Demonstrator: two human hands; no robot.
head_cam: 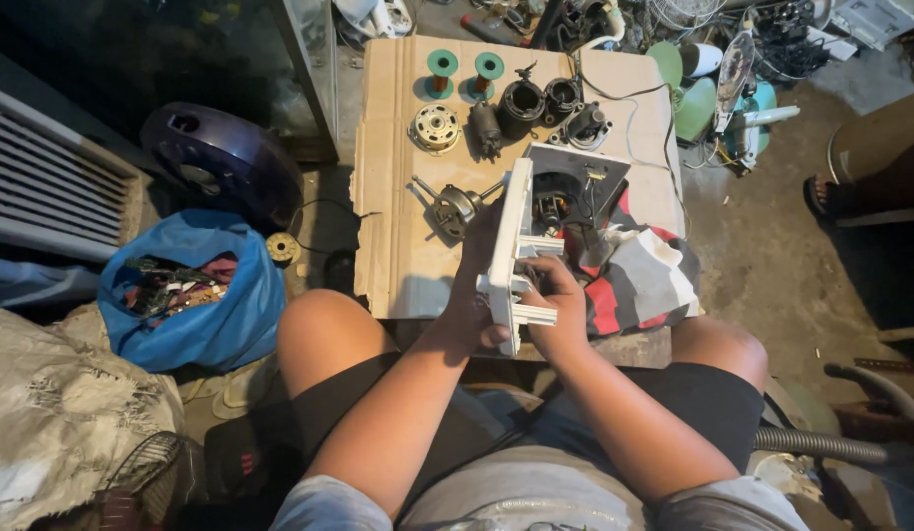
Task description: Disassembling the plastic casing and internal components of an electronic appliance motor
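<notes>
At frame centre, the left hand (473,285) and right hand (558,305) both grasp a white housing (516,251), their fingers partly hidden behind it. Its inside is hard to make out. Behind it, cardboard (393,147) carries motor parts; a blue bag (196,295) sits on the floor at left.

A white plastic fan housing (521,246) stands on edge above the cardboard, its motor exposed inside.

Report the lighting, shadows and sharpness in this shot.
Head view: the cardboard sheet is brightly and evenly lit; the upper left corner and lower edges fall into deep shadow. Both hands, left hand and right hand, and the white plastic housing look sharp. Edges bend slightly from the wide lens.
</notes>
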